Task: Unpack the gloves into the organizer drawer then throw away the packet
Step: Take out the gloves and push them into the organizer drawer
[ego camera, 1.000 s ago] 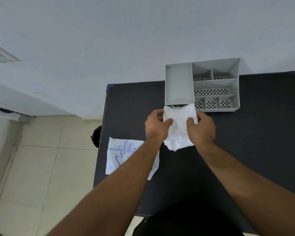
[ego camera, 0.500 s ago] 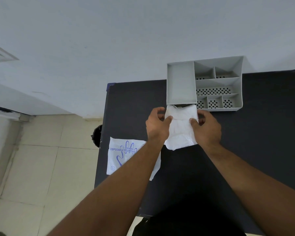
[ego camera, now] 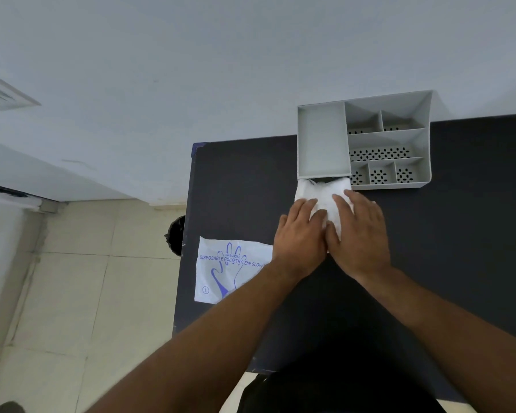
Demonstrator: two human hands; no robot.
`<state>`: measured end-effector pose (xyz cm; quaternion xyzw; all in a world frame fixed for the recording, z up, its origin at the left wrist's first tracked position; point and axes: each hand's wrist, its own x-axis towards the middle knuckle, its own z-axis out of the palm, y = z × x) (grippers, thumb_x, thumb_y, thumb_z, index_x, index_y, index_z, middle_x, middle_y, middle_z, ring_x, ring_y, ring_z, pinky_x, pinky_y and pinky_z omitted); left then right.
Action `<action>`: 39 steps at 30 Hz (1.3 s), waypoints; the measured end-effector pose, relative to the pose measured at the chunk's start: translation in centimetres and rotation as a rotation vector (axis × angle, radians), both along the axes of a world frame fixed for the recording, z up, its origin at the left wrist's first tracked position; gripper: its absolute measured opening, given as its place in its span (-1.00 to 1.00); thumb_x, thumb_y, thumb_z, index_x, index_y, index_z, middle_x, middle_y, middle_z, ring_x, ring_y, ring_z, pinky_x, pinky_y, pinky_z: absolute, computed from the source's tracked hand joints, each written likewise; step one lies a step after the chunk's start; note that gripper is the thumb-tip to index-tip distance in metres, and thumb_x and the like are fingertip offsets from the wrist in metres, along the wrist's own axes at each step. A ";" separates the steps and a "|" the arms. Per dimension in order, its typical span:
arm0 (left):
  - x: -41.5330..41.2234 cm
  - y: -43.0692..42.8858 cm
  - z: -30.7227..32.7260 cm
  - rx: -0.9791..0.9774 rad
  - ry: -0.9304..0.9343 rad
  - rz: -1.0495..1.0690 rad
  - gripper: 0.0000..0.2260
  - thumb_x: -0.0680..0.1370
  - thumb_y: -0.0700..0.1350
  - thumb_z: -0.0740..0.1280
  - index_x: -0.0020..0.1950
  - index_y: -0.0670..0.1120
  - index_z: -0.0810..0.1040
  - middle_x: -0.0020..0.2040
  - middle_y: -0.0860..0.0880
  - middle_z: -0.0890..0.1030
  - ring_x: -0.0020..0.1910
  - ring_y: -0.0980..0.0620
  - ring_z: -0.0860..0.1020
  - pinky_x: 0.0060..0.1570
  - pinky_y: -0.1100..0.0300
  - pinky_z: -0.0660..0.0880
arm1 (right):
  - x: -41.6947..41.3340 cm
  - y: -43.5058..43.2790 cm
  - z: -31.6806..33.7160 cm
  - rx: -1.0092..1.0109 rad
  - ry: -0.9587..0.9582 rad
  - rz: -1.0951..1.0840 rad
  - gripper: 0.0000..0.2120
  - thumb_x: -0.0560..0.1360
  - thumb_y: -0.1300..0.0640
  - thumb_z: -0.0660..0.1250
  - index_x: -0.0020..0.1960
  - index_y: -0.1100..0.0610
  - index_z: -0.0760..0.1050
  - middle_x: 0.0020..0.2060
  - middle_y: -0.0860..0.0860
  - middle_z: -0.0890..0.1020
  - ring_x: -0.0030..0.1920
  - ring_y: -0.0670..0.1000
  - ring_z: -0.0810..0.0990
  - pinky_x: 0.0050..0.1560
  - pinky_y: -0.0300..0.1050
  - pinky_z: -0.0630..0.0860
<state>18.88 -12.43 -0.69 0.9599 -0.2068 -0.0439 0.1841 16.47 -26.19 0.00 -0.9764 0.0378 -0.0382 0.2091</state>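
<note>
Both hands lie flat, palms down, on a wad of white gloves [ego camera: 325,198] at the front of the gray organizer [ego camera: 411,114]. The left hand [ego camera: 300,234] and right hand [ego camera: 358,234] sit side by side with thumbs touching. Neither is clenched nor pinching; the fingers are spread and pressing on the wad.

Location of the goods: the far edge of the wad meets a dark opening at the organizer's lower front, under the large plain compartment [ego camera: 322,141] — this appears to be the drawer mouth, though how far the wad is inside cannot be told. Most of it is outside, on the dark table [ego camera: 236,180].

The printed packet [ego camera: 230,269] lies flat near the table's left edge, partly under the left forearm, and looks empty. A dark bin [ego camera: 175,234] stands on the floor just beside that edge.

Judged stage: feeding the gloves in; packet disposal not yet begun.

Risks:
- The thin, slippery film may bunch at the mouth and jam if pushed as one lump.
- A flat-palm push may slide the light organizer back toward the wall rather than seat the gloves — nothing braces it.
- The left forearm could sweep the packet off the table, missing the bin.
</note>
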 end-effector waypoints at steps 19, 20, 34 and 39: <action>1.8 -0.3 0.6 0.315 0.141 -0.219 -0.46 0.60 0.03 0.27 0.55 -0.13 0.33 0.57 -0.10 0.32 0.62 -0.12 0.10 0.38 -0.25 0.28 | 3.0 -0.2 0.8 -0.396 0.353 0.321 -0.41 0.62 -0.01 0.15 0.58 0.16 0.14 0.57 0.14 0.24 0.59 0.09 0.15 0.56 0.21 -0.15; 1.7 -0.1 0.6 0.284 0.108 -0.188 -0.50 0.60 0.03 0.29 0.51 -0.12 0.39 0.57 -0.11 0.33 0.61 -0.12 0.13 0.36 -0.25 0.30 | 3.1 -0.2 0.9 -0.394 0.364 0.314 -0.43 0.63 -0.01 0.13 0.58 0.16 0.13 0.57 0.13 0.24 0.58 0.09 0.16 0.56 0.21 -0.15; 0.3 2.1 -0.6 0.260 0.117 -0.116 -0.31 0.64 0.25 -0.01 0.65 -0.15 0.11 0.68 -0.08 -0.01 0.65 -0.05 -0.11 0.43 -0.17 0.22 | 1.3 -0.7 1.3 -0.312 0.213 0.327 -0.68 0.57 0.00 0.18 0.16 0.04 0.64 0.07 0.01 0.68 0.16 0.06 0.61 0.54 0.20 -0.02; 1.5 2.9 0.0 0.364 0.109 -0.235 -0.15 0.54 0.40 0.04 0.64 -0.15 0.11 0.68 -0.08 -0.02 0.65 -0.08 -0.12 0.38 -0.23 0.24 | 1.5 -0.7 1.8 -0.361 0.328 0.399 -0.55 0.58 -0.05 -0.02 0.22 0.03 0.57 0.17 -0.03 0.64 0.30 -0.01 0.52 0.54 0.20 -0.18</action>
